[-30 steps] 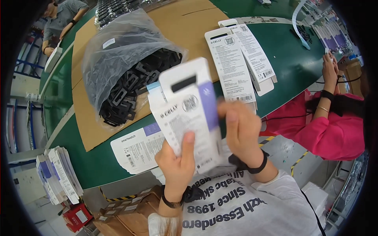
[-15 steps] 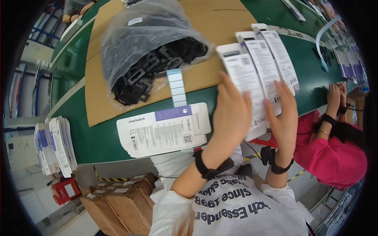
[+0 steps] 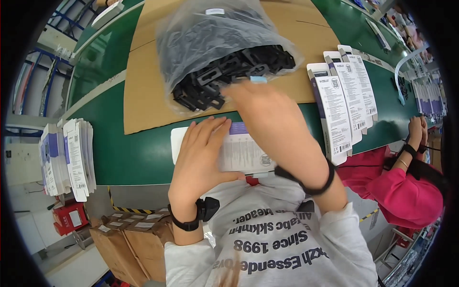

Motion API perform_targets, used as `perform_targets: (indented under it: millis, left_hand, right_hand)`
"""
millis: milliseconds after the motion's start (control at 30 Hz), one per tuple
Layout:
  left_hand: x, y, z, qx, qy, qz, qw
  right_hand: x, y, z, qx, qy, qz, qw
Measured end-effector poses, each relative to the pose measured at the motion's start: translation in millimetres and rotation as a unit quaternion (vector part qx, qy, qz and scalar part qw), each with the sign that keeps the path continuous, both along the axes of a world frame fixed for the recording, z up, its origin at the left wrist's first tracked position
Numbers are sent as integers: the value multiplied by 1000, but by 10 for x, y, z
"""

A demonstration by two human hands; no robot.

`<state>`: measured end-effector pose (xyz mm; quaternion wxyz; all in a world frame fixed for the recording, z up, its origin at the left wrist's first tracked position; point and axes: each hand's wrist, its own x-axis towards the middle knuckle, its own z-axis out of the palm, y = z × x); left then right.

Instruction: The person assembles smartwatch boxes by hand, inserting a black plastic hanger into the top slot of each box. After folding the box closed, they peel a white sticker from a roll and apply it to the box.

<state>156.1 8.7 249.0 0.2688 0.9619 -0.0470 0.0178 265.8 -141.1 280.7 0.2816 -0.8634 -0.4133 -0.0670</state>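
A flat white and purple carton (image 3: 241, 148) lies near the table's front edge. Across its left part rests my left hand (image 3: 198, 158), the fingers over the far edge and the thumb at the near edge, gripping it. My right hand (image 3: 275, 119) is bent over the carton's right side, with its fingertips by the mouth of a clear bag (image 3: 215, 36) full of black plastic pieces (image 3: 210, 76). Those fingers are blurred and partly hidden, so what they hold cannot be made out. The end of a light blue strip (image 3: 258, 79) shows just beyond that hand.
Several white cartons (image 3: 333, 112) lie overlapping on the right. More cartons (image 3: 76, 158) stand at the left table edge. A cardboard sheet (image 3: 143, 81) lies under the bag on the green table (image 3: 129, 160). A co-worker in pink (image 3: 401, 191) sits at the right.
Both hands have left the overlapping cartons on the right. The left now grips the flat carton; the right has moved left to the bag's mouth. The whole view has shifted.
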Motion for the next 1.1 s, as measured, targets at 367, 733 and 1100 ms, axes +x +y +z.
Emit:
perform_targets:
  millis: [367,733,1100]
  left_hand:
    - [99,101,-70,-37,-46,-34,998]
    - [-154,-92,140,-115,-167,76,976]
    - [-324,-381,362,-119,-139,56,982]
  right_hand:
    - [642,620,-198,-92,-277,-3,956]
    - [-314,-812,669,307,246,-97,914]
    - [-202,-1012,371,324,480,-44,814]
